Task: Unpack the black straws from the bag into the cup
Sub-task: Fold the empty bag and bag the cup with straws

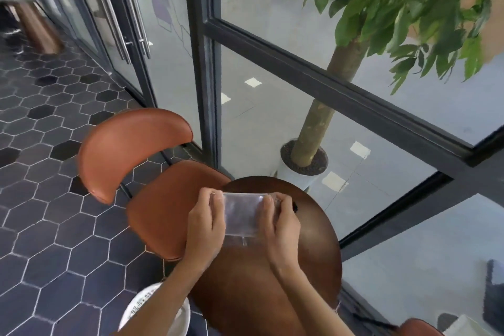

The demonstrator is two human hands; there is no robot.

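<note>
Both sets of fingers pinch the far corners of a clear plastic bag (241,214): the left hand (206,222) at one corner, the right hand (282,222) at the other, above the round wooden table (272,281). No black straws or cup can be made out. To open it well, pull the mouth apart evenly and keep the bag level.

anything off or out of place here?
Both hands, left hand and right hand, hold a clear plastic bag above the round wooden table. No cup is visible; no clear straws either.
</note>
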